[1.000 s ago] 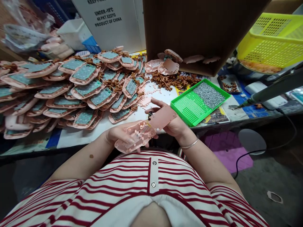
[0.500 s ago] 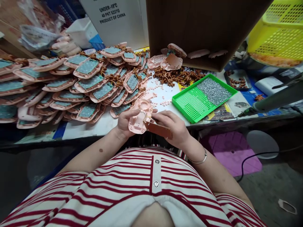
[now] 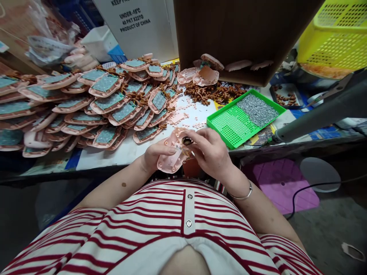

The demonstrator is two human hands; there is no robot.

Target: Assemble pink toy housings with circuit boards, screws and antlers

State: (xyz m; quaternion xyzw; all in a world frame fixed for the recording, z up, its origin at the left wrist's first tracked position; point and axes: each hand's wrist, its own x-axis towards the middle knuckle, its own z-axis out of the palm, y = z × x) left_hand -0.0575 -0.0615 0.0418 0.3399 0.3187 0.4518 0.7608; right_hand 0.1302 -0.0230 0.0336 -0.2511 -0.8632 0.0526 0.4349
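Note:
My left hand (image 3: 152,156) is closed on a pink plastic shell (image 3: 168,163), its thumb across the inside near the middle. The shell lies tilted, hollow side up, over the table's front edge. Between the thumb and fingers of my right hand (image 3: 214,153) is a small round speaker (image 3: 187,141), dark with a pale rim, just above the shell's right side. Thin wires run within the shell by the fingertips. Below my right fingers hangs a brown circuit board (image 3: 191,168), partly hidden by the hand.
Stacked pink shells with teal boards (image 3: 110,103) cover the left of the table. A green tray (image 3: 226,122) of small screws stands at right, behind it brown parts (image 3: 200,93) and an open carton (image 3: 223,38). A grey tool (image 3: 309,118) extends in from the right.
My right hand has gone from the brown board to the round speaker, and the board now hangs lower. The shell has moved slightly down and tilted. The grey tool has swung leftward.

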